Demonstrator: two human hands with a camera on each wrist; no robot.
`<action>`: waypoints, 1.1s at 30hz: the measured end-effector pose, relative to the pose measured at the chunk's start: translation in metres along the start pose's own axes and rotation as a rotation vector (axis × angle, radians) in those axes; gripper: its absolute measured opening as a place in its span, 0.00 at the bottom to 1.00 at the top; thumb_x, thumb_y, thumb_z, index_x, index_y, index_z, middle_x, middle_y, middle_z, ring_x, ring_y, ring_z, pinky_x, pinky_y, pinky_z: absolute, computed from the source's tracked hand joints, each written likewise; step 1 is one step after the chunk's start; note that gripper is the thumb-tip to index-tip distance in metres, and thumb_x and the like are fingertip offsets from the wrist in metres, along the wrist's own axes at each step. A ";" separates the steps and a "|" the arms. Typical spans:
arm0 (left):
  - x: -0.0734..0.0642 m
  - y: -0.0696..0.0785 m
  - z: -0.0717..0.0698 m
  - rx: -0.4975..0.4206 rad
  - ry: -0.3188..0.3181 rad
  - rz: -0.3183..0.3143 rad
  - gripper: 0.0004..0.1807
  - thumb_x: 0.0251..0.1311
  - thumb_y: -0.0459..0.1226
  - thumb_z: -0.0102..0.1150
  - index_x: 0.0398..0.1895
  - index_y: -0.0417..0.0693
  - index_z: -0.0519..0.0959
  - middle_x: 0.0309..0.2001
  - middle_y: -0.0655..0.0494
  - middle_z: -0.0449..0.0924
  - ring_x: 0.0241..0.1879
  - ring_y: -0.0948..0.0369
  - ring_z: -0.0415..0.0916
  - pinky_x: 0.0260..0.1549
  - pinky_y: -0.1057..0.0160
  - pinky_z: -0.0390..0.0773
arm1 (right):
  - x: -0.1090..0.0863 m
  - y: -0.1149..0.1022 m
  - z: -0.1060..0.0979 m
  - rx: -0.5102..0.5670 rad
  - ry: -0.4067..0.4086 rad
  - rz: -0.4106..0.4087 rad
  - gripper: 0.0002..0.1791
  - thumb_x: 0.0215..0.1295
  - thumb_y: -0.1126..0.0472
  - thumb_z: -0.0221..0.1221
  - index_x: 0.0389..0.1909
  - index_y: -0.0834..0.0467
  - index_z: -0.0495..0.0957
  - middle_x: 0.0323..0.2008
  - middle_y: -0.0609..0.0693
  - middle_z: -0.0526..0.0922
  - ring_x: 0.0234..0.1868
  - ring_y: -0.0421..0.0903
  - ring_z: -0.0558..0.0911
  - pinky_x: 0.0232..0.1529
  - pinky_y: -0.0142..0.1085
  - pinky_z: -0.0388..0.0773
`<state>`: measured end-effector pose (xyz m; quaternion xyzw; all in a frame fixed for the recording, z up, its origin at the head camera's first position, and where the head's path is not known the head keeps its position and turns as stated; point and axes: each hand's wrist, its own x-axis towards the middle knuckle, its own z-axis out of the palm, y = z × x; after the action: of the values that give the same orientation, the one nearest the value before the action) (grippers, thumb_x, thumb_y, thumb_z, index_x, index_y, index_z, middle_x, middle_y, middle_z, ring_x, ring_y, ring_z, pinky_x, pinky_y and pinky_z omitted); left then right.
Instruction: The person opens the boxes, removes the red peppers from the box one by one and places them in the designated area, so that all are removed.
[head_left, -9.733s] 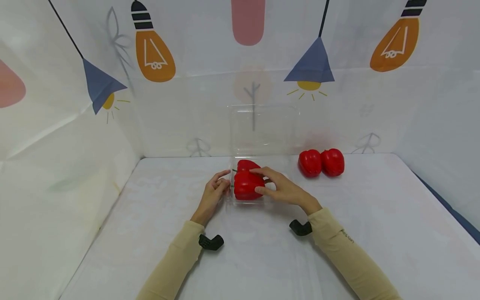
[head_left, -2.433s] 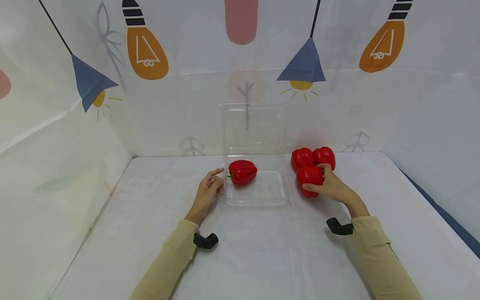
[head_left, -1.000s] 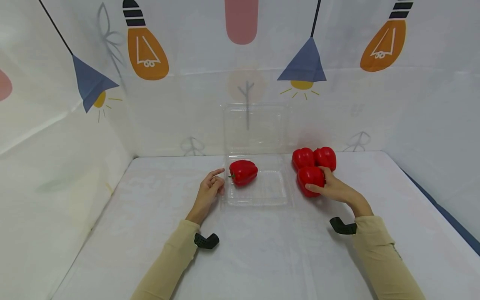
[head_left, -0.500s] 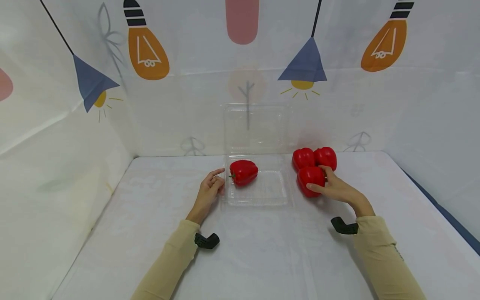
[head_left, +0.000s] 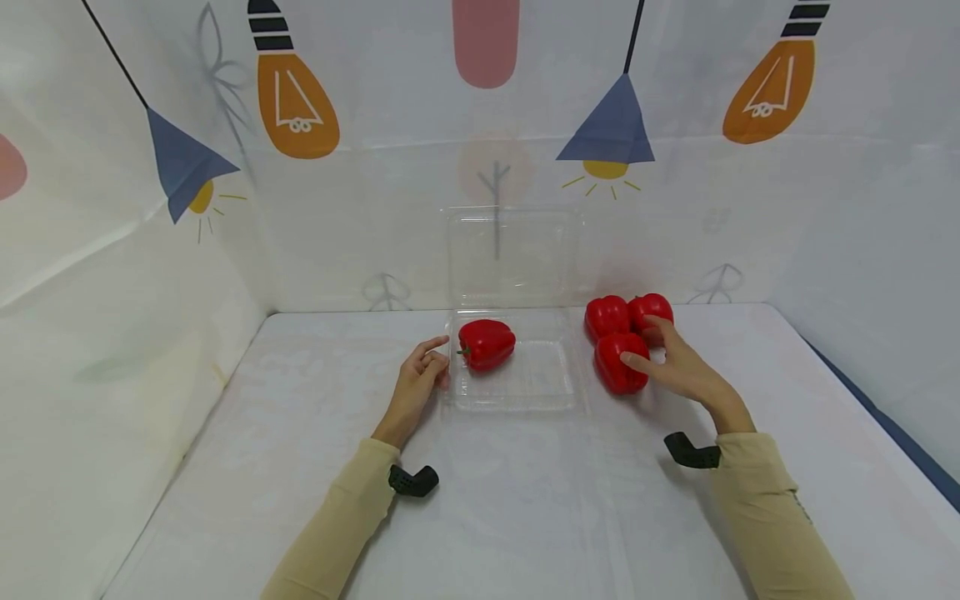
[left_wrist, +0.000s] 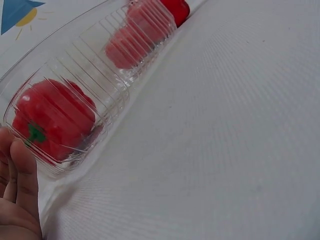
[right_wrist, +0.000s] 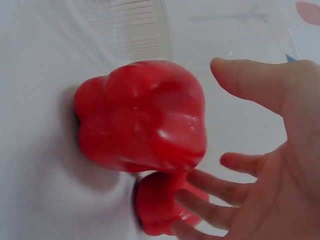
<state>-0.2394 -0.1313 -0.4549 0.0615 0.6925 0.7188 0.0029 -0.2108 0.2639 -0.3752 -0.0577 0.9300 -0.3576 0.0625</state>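
A clear plastic clamshell box (head_left: 555, 400) stands on the table with its lid raised against the back wall. One red bell pepper (head_left: 487, 344) with a green stem lies in its left part. My left hand (head_left: 414, 379) is at the box's left side, index fingertip right at the edge. To the right of the box, another red bell pepper (head_left: 621, 363) sits on the table before two more red bell peppers (head_left: 606, 317). My right hand (head_left: 684, 363) is beside that front pepper with its fingers spread; the right wrist view shows thumb and fingers around no pepper.
White cloth covers the table (head_left: 517, 508), and a printed fabric wall (head_left: 360, 225) rises behind the box and peppers. Another fabric wall (head_left: 127, 358) closes the left side. A black wrist-worn piece (head_left: 414, 482) juts inward from each sleeve.
A bell pepper gripped by my right hand over the box has been carried right, to the other two on the table. My right hand has just let go of it. The left hand stays put.
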 end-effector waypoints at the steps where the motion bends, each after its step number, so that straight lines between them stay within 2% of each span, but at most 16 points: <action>1: 0.000 0.000 0.000 -0.002 -0.001 0.000 0.19 0.68 0.33 0.48 0.61 0.47 0.69 0.25 0.60 0.71 0.22 0.65 0.68 0.27 0.72 0.72 | 0.000 -0.001 0.000 0.003 0.026 -0.016 0.49 0.62 0.42 0.57 0.72 0.59 0.41 0.68 0.66 0.55 0.66 0.65 0.57 0.55 0.63 0.68; 7: -0.001 0.000 0.001 -0.018 -0.005 0.015 0.19 0.68 0.34 0.48 0.62 0.46 0.67 0.24 0.60 0.70 0.19 0.66 0.66 0.23 0.73 0.68 | 0.004 -0.003 0.004 0.048 0.226 -0.170 0.35 0.66 0.55 0.57 0.68 0.58 0.52 0.64 0.64 0.64 0.63 0.63 0.65 0.57 0.62 0.68; 10: -0.002 0.000 0.001 -0.020 -0.009 0.025 0.19 0.69 0.34 0.48 0.62 0.46 0.67 0.25 0.59 0.69 0.18 0.66 0.64 0.21 0.72 0.66 | 0.006 -0.003 0.007 0.050 0.274 -0.224 0.31 0.66 0.57 0.56 0.66 0.58 0.57 0.62 0.62 0.68 0.61 0.60 0.68 0.56 0.60 0.70; 11: -0.002 0.000 0.001 -0.023 -0.010 0.026 0.19 0.69 0.34 0.48 0.62 0.47 0.67 0.25 0.58 0.69 0.17 0.66 0.64 0.20 0.72 0.66 | 0.007 -0.003 0.008 0.048 0.281 -0.235 0.30 0.66 0.58 0.56 0.66 0.58 0.58 0.61 0.61 0.69 0.61 0.59 0.69 0.56 0.55 0.71; 14: -0.001 -0.001 0.001 -0.023 -0.012 0.015 0.20 0.69 0.35 0.48 0.63 0.48 0.67 0.27 0.57 0.69 0.17 0.67 0.64 0.20 0.73 0.67 | 0.008 -0.003 0.011 0.051 0.299 -0.263 0.28 0.65 0.60 0.57 0.65 0.57 0.61 0.60 0.58 0.71 0.59 0.56 0.71 0.54 0.34 0.74; 16: -0.001 0.000 0.001 -0.031 -0.013 0.006 0.20 0.69 0.35 0.48 0.63 0.48 0.67 0.27 0.57 0.69 0.17 0.67 0.64 0.20 0.73 0.67 | 0.008 -0.004 0.013 0.056 0.307 -0.283 0.28 0.64 0.61 0.58 0.64 0.56 0.62 0.59 0.57 0.71 0.58 0.55 0.72 0.50 0.21 0.70; 18: -0.002 0.003 0.001 -0.047 -0.017 -0.003 0.20 0.69 0.34 0.48 0.63 0.47 0.67 0.27 0.57 0.69 0.17 0.67 0.64 0.19 0.73 0.67 | 0.008 -0.005 0.015 0.059 0.313 -0.305 0.28 0.63 0.63 0.59 0.63 0.56 0.63 0.58 0.56 0.72 0.57 0.53 0.73 0.46 0.15 0.67; 20: -0.003 0.006 0.001 -0.071 -0.026 -0.007 0.21 0.68 0.33 0.48 0.64 0.44 0.66 0.27 0.55 0.69 0.17 0.67 0.65 0.19 0.73 0.67 | 0.009 -0.006 0.018 0.052 0.309 -0.318 0.28 0.62 0.63 0.60 0.63 0.55 0.64 0.58 0.55 0.73 0.56 0.52 0.74 0.48 0.19 0.71; 23: -0.006 0.013 0.002 -0.091 -0.040 -0.011 0.21 0.68 0.30 0.46 0.64 0.40 0.64 0.27 0.53 0.68 0.16 0.66 0.65 0.19 0.72 0.68 | 0.009 -0.009 0.022 0.049 0.287 -0.317 0.27 0.62 0.63 0.60 0.62 0.54 0.65 0.57 0.54 0.73 0.56 0.52 0.74 0.50 0.37 0.79; 25: -0.008 0.016 0.002 -0.094 -0.040 -0.015 0.21 0.68 0.30 0.46 0.64 0.39 0.65 0.28 0.51 0.69 0.16 0.66 0.65 0.18 0.72 0.68 | 0.009 -0.011 0.024 0.057 0.269 -0.301 0.27 0.62 0.62 0.60 0.61 0.53 0.65 0.58 0.53 0.73 0.57 0.51 0.73 0.50 0.48 0.79; 26: -0.009 0.017 0.002 -0.096 -0.032 -0.018 0.21 0.68 0.30 0.46 0.63 0.40 0.65 0.28 0.50 0.69 0.15 0.66 0.66 0.18 0.72 0.69 | 0.008 -0.013 0.026 0.062 0.260 -0.298 0.26 0.62 0.62 0.60 0.61 0.53 0.65 0.58 0.53 0.73 0.57 0.51 0.73 0.50 0.51 0.78; 27: -0.009 0.017 0.002 -0.098 -0.023 -0.019 0.20 0.68 0.30 0.46 0.63 0.40 0.66 0.28 0.49 0.69 0.15 0.66 0.66 0.17 0.72 0.69 | 0.008 -0.014 0.027 0.067 0.254 -0.295 0.26 0.62 0.61 0.60 0.61 0.52 0.66 0.57 0.52 0.73 0.58 0.51 0.73 0.51 0.50 0.78; 31: -0.006 0.009 0.002 -0.099 0.015 -0.019 0.20 0.67 0.30 0.47 0.62 0.41 0.67 0.28 0.51 0.70 0.14 0.67 0.66 0.16 0.72 0.69 | 0.009 -0.017 0.032 0.078 0.244 -0.305 0.24 0.63 0.60 0.60 0.59 0.50 0.68 0.56 0.50 0.75 0.57 0.48 0.73 0.52 0.30 0.76; 33: -0.004 0.004 0.002 -0.086 0.028 -0.008 0.20 0.67 0.31 0.47 0.62 0.43 0.68 0.27 0.55 0.70 0.14 0.67 0.66 0.15 0.72 0.69 | 0.010 -0.018 0.035 0.080 0.239 -0.316 0.23 0.63 0.60 0.60 0.58 0.49 0.69 0.56 0.49 0.75 0.57 0.47 0.74 0.50 0.26 0.74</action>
<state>-0.2348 -0.1298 -0.4516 0.0486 0.6613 0.7486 -0.0010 -0.2141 0.2260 -0.3891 -0.1575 0.8953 -0.4037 -0.1030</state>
